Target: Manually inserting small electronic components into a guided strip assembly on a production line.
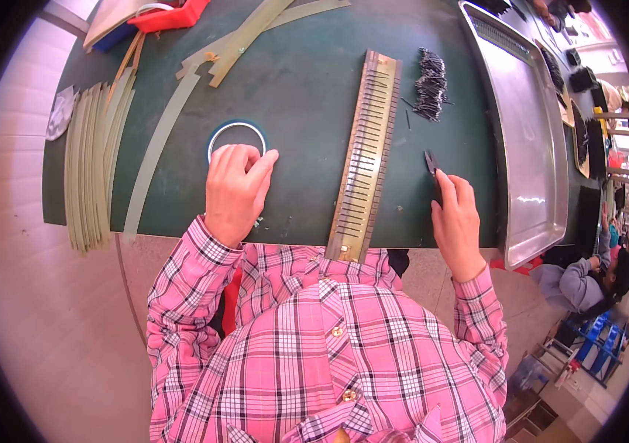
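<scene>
My left hand (238, 190) is closed at the near side of a roll of blue-green tape (218, 131), hiding that part of its ring. Its grip lies hidden under the curled fingers. In my right hand (456, 221) is a small dark pliers-like tool (431, 162), its narrow jaws pointing away from me. Between the hands a long yellowish slotted strip (362, 159) runs away from me, its near end past the table edge. Thin dark pins lie crosswise along it. Beyond the right hand sits a heap of black leaded pins (430, 85), with loose ones beside it.
A large metal tray (528, 148) stands at the right. Stacked pale strips (91, 166) lie at the far left, one single strip (158, 151) beside them. More strips (248, 37) cross at the back, near a red bin (170, 16). Another person (588, 277) sits at far right.
</scene>
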Action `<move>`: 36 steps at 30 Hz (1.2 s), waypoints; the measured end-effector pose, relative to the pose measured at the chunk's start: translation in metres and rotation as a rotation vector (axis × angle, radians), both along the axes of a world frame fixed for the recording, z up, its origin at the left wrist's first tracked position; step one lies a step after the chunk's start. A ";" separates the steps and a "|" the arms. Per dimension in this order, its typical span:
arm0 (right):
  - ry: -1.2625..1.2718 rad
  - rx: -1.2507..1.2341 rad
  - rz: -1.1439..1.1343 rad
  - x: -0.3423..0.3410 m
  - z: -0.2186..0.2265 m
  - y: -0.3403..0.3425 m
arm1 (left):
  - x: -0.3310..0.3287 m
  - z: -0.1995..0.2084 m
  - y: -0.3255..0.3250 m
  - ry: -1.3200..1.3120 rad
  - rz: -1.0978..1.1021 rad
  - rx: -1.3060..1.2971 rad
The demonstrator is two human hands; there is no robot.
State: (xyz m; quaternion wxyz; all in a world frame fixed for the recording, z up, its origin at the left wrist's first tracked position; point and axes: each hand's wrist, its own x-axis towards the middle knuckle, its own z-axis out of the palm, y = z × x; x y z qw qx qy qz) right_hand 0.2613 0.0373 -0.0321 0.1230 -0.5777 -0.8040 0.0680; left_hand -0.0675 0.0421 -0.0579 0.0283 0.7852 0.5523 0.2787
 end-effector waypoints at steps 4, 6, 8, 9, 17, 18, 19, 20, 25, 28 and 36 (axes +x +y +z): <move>-0.233 0.014 0.016 0.010 -0.005 0.011 | 0.008 0.003 0.005 -0.035 0.006 0.040; -0.203 -0.013 -0.024 0.007 -0.004 0.013 | 0.005 0.008 0.005 -0.065 0.051 0.061; -0.152 -0.069 -0.074 0.002 -0.004 0.018 | 0.001 0.014 0.000 -0.081 0.095 0.072; -0.154 -0.067 -0.070 0.003 -0.004 0.021 | 0.000 0.018 -0.001 -0.302 0.117 0.021; 0.824 -0.552 -0.216 -0.053 0.050 0.015 | -0.005 0.062 -0.024 -1.707 0.010 -0.786; 0.908 -0.656 -0.136 -0.060 0.053 0.011 | -0.004 0.065 -0.026 -1.808 -0.051 -0.984; 0.990 -0.762 -0.055 -0.065 0.055 0.007 | -0.001 0.064 -0.027 -1.810 -0.047 -0.979; 1.070 -0.867 0.028 -0.071 0.058 0.004 | 0.003 0.063 -0.029 -1.828 -0.053 -1.028; 1.042 -0.798 -0.084 -0.126 0.081 -0.005 | 0.021 0.056 -0.038 -1.771 -0.065 -1.039; 0.911 -0.616 0.001 -0.131 0.076 -0.007 | 0.025 0.055 -0.046 -1.690 -0.076 -0.955; 0.893 -0.540 0.089 -0.147 0.074 -0.013 | 0.018 0.056 -0.061 -1.569 -0.127 -0.808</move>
